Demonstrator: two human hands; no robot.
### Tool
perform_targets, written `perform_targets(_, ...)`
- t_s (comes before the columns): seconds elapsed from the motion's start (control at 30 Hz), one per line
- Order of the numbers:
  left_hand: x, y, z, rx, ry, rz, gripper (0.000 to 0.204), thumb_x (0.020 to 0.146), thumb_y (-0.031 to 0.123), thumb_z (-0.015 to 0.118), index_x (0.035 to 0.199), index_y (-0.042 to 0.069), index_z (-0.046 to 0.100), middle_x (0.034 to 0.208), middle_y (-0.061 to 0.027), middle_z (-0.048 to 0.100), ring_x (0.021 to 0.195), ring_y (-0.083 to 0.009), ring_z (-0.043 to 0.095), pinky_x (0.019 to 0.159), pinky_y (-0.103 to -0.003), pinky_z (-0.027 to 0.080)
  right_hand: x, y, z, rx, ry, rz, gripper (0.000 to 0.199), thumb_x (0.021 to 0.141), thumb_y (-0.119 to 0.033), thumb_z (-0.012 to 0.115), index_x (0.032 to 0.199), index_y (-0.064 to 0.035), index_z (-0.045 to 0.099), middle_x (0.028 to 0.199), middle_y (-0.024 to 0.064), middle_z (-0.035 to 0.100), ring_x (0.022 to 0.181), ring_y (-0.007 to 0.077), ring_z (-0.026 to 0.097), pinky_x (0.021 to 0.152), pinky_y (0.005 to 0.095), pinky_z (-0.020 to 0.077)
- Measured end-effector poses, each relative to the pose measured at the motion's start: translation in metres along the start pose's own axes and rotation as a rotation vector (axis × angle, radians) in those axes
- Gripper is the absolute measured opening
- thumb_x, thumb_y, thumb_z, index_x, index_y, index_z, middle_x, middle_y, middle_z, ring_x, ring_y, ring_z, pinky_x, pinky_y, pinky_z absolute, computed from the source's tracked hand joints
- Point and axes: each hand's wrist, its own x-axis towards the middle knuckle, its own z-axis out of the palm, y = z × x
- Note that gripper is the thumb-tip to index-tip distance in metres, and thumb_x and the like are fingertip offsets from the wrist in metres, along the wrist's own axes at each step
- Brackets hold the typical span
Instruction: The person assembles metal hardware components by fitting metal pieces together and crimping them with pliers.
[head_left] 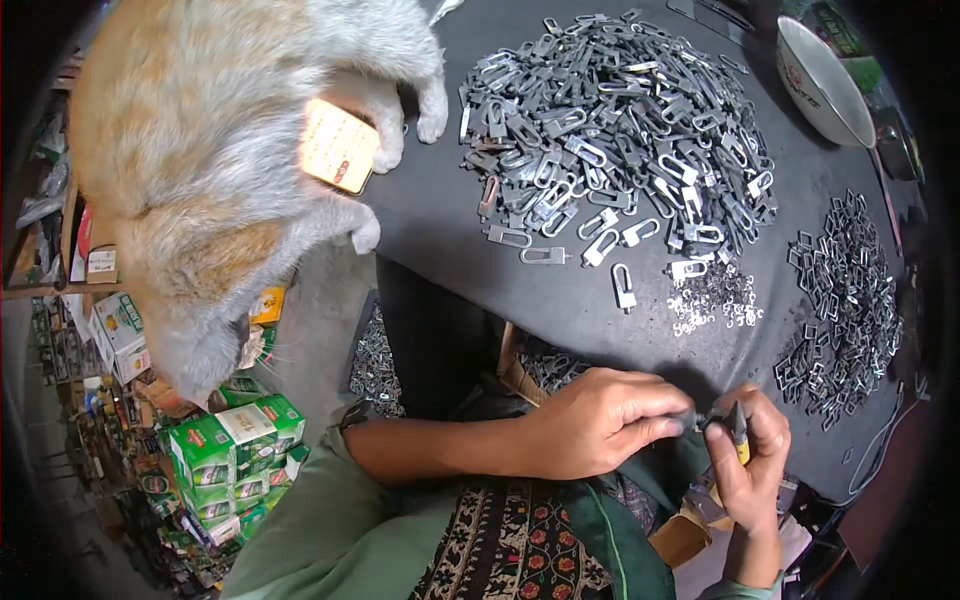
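Note:
My left hand (600, 425) is closed in a pinch at the table's front edge, with a small dark metal piece (701, 421) at its fingertips. Close beside it, my right hand (750, 470) is wrapped round a tool with a dark pointed tip and a yellow handle (742, 450). The fingertips of both hands nearly meet around the small piece, and its exact shape is hidden. Just beyond them lies a scatter of tiny metal rings (715, 300). One looped metal clip (623, 288) lies apart from a large heap of similar clips (620, 130).
A cat (220, 130) lies across the table's left edge, its head hanging down, with a lit phone (340, 145) against it. A pile of rectangular metal links (840, 300) is at right, a white bowl (822, 85) behind. Green boxes (235, 455) are stacked below left.

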Motion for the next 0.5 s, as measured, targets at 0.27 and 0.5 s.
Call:
perform_targets(0.27, 0.001, 0.002, -0.006, -0.279, -0.275, -0.226, 0.021, 0.092, 0.011, 0.063, 0.107, -0.003, 0.065, 0.095, -0.0176, 0.069, 0.081, -0.0268, 0.068, 0.07, -0.035, 0.051, -0.009, 0.002, -0.009, -0.069, -0.139, -0.134, 0.014, 0.067, -0.002, 0.067, 0.078, 0.0015, 0.059, 0.072, 0.0132, 0.059, 0.062, 0.0301, 0.06, 0.057, 0.0357, 0.0462)
perform_targets(0.5, -0.008, 0.018, 0.009, 0.756, -0.013, 0.145, 0.024, 0.079, 0.005, 0.071, 0.102, 0.0, 0.067, 0.075, -0.009, 0.059, 0.058, -0.0241, 0.061, 0.05, -0.035, 0.048, -0.012, 0.0, 0.005, 0.481, -0.217, 0.442, 0.014, 0.095, -0.013, 0.063, 0.096, 0.0012, 0.06, 0.07, 0.001, 0.055, 0.075, 0.0035, 0.044, 0.06, 0.0273, 0.0408)
